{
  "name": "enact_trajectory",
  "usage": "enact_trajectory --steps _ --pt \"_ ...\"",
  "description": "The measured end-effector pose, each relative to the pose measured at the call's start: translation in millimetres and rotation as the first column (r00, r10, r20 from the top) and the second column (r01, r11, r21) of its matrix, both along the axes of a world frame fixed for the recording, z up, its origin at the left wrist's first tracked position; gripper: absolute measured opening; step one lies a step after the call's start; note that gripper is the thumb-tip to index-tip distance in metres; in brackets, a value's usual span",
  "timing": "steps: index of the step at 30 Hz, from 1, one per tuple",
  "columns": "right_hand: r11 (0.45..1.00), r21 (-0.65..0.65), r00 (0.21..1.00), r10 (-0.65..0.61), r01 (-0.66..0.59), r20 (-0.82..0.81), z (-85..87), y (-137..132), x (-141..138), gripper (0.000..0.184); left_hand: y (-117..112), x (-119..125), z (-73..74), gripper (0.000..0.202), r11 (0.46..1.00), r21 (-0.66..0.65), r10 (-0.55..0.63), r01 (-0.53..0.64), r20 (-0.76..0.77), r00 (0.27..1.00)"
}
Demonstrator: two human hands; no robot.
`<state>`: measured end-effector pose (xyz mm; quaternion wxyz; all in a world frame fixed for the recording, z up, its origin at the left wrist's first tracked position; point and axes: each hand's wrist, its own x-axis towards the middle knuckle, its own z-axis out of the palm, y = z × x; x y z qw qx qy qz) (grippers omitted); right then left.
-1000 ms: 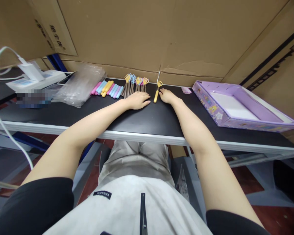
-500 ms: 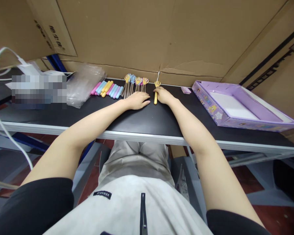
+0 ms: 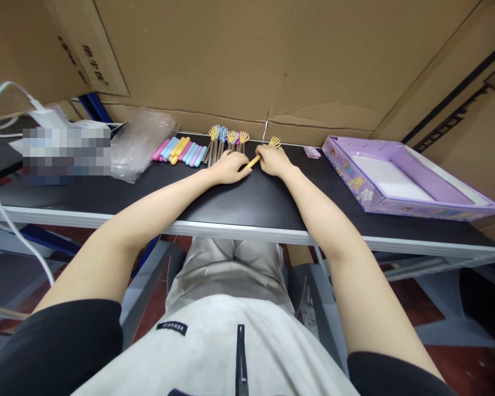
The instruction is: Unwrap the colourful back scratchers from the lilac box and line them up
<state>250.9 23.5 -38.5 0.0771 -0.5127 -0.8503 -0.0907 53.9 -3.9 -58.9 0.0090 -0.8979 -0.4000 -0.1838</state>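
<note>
My right hand [image 3: 274, 161] is closed around a small yellow back scratcher [image 3: 254, 160], whose hand-shaped head [image 3: 274, 142] points to the far right. My left hand [image 3: 230, 166] grips the yellow handle end of the same scratcher, fingers curled. Both hands rest on the black table [image 3: 239, 201] near its far edge. Just behind my left hand lies a bunch of more hand-shaped scratchers [image 3: 225, 140] with brown stems. Left of them is a row of pink, blue and yellow handles [image 3: 180, 149].
A purple cardboard tray box [image 3: 396, 177] lies on the table at the right. A clear plastic bag [image 3: 138, 142] lies left of the handles. A white charger and cable [image 3: 8, 143] sit far left. Cardboard sheets [image 3: 247, 60] wall the back.
My right hand has picked up the yellow scratcher that lay between my hands and turned it slantwise. My left hand, flat before, has curled onto its handle end.
</note>
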Motion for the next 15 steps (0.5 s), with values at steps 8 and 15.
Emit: enact_trajectory --steps 8,15 --pt "0.984 0.137 0.984 0.132 -0.115 -0.123 5.6 -5.3 -9.6 0.039 7.7 -3.4 3.0 0.033 0.986 0.049 0.149 -0.159 0.165 0.975" --pt "0.959 0.177 0.919 0.264 -0.219 -0.293 10.7 -20.7 -28.5 0.042 14.7 -12.9 4.4 0.024 0.978 0.057 0.165 -0.2 0.373 0.913"
